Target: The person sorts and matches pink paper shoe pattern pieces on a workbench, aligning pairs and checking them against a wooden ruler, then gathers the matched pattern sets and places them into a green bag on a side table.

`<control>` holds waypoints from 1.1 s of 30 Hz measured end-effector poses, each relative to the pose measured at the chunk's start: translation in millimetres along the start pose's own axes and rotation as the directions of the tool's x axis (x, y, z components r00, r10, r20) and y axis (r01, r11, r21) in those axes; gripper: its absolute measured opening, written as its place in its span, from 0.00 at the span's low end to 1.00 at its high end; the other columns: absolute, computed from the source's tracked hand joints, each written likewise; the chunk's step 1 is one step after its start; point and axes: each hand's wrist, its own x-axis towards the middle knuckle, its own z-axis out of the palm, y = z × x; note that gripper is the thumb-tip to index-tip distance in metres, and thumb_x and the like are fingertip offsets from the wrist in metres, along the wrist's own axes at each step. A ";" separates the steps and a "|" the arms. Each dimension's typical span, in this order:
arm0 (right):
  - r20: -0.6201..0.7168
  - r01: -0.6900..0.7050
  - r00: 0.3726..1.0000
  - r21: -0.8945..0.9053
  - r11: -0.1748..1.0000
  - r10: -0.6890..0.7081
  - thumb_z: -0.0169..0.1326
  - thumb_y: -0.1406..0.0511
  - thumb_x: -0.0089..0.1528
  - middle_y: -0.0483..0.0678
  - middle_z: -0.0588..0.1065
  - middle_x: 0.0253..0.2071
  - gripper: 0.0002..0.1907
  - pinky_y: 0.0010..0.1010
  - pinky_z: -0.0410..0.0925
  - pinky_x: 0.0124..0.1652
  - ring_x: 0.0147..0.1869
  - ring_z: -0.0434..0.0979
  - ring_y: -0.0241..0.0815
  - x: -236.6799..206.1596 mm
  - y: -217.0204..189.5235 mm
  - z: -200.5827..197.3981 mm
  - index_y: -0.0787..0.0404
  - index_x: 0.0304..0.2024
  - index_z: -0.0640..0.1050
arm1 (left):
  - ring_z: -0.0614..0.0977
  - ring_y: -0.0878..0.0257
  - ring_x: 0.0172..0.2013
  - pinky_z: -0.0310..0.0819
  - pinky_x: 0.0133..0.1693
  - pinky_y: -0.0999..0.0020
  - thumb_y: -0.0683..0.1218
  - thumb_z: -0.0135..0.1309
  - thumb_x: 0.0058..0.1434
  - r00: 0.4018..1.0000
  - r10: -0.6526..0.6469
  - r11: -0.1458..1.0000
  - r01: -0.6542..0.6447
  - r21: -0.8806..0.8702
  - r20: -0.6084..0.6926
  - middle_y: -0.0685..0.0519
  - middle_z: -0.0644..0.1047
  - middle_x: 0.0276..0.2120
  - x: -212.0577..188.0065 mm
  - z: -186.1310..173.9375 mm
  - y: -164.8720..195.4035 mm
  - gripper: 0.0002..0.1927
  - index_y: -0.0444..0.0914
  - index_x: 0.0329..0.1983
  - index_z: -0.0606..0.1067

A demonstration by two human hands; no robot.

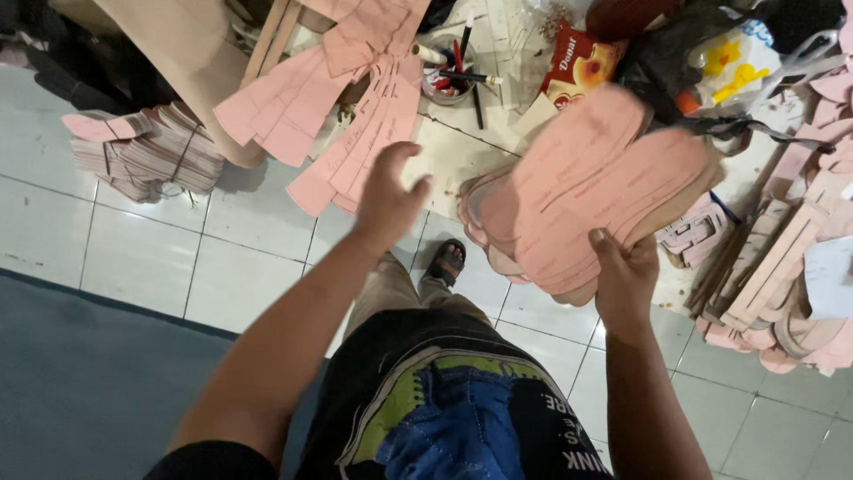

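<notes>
My right hand (625, 277) grips a thick stack of pink sole-shaped paper patterns (586, 187) from below, thumb on top, holding it fanned out over the white tiled floor. My left hand (388, 197) hovers empty with fingers loosely spread, just left of the stack and not touching it. It sits above a loose spread of pink pattern pieces (355, 116) lying on the floor. My sandalled foot (447, 262) shows below the hands.
A bundled stack of pink cut-outs (151, 151) lies at the left. A round tin of pens (449, 76) and a red packet (577, 62) sit at the top. More pink and tan pattern pieces (791, 267) pile up on the right. A dark mat (89, 382) covers the lower left.
</notes>
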 end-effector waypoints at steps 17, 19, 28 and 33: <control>-0.022 -0.430 0.876 -0.489 0.759 0.482 0.57 0.64 0.62 0.52 0.82 0.45 0.20 0.32 0.75 0.44 0.46 0.82 0.43 21.0 113.6 157.6 0.67 0.55 0.75 | 0.74 0.45 0.50 0.70 0.49 0.50 0.50 0.63 0.59 0.978 -0.055 0.774 -0.086 0.627 0.202 0.44 0.69 0.54 231.9 -100.1 -87.1 0.27 0.42 0.59 0.67; 0.119 -0.347 0.888 -0.460 0.818 0.444 0.57 0.62 0.63 0.53 0.81 0.46 0.23 0.30 0.74 0.45 0.48 0.81 0.42 19.8 134.6 214.8 0.68 0.56 0.72 | 0.76 0.47 0.46 0.72 0.47 0.52 0.48 0.59 0.65 0.962 0.071 0.759 -0.224 0.612 0.264 0.46 0.70 0.52 247.3 -107.6 -90.7 0.20 0.43 0.59 0.70; -0.159 -0.608 0.790 -0.338 0.719 0.593 0.61 0.58 0.61 0.55 0.76 0.39 0.26 0.32 0.70 0.39 0.40 0.74 0.41 35.6 142.4 307.2 0.69 0.52 0.68 | 0.72 0.54 0.51 0.70 0.48 0.58 0.43 0.53 0.63 0.563 0.645 0.248 -0.794 0.555 0.517 0.52 0.71 0.52 283.5 -140.9 -90.9 0.21 0.41 0.60 0.75; -0.150 -0.710 0.698 -0.017 0.704 0.700 0.59 0.61 0.61 0.54 0.72 0.47 0.25 0.35 0.74 0.44 0.45 0.75 0.42 38.2 128.8 319.4 0.65 0.54 0.65 | 0.69 0.49 0.59 0.67 0.54 0.50 0.42 0.56 0.59 0.690 0.486 0.538 -0.720 0.439 0.537 0.47 0.65 0.62 268.6 -149.7 -106.8 0.28 0.37 0.65 0.71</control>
